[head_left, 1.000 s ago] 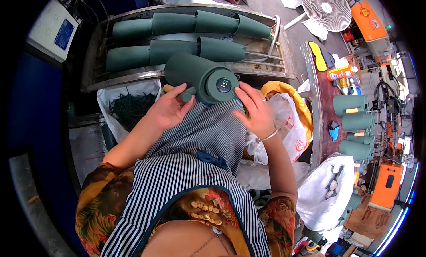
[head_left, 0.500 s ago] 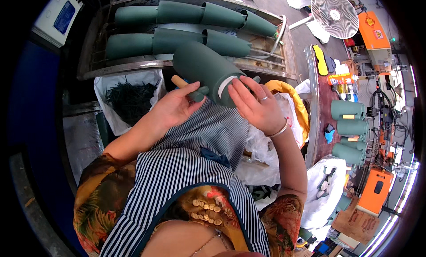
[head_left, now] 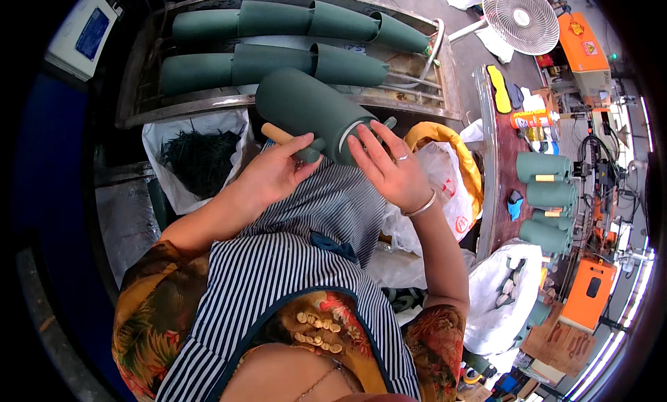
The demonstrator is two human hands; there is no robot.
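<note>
One green jug point(head_left: 306, 103), held tilted in front of the striped apron point(head_left: 285, 263), its base toward the metal tray point(head_left: 184, 113) and its lid end toward the wearer; a pale ring point(head_left: 344, 135) shows at the neck. One handle point(head_left: 276, 133), tan with green end, at the jug's left side: pinched between thumb and fingers of the left hand point(head_left: 278, 173). One right hand point(head_left: 397, 174), fingers slightly spread and laid across the lid end, ring and bracelet worn; lid mostly hidden beneath. Green jug bodies point(head_left: 274, 19), lying end to end in two rows in the tray. One white sack point(head_left: 154, 139), green scraps point(head_left: 198, 159) inside, below the tray at left. One yellow bag point(head_left: 462, 148), around clear plastic, at right. One tabletop point(head_left: 501, 148), brown, farther right, bearing upright green jugs with tan handles and a blue item point(head_left: 515, 205). One round fan point(head_left: 521, 19), upper right.
</note>
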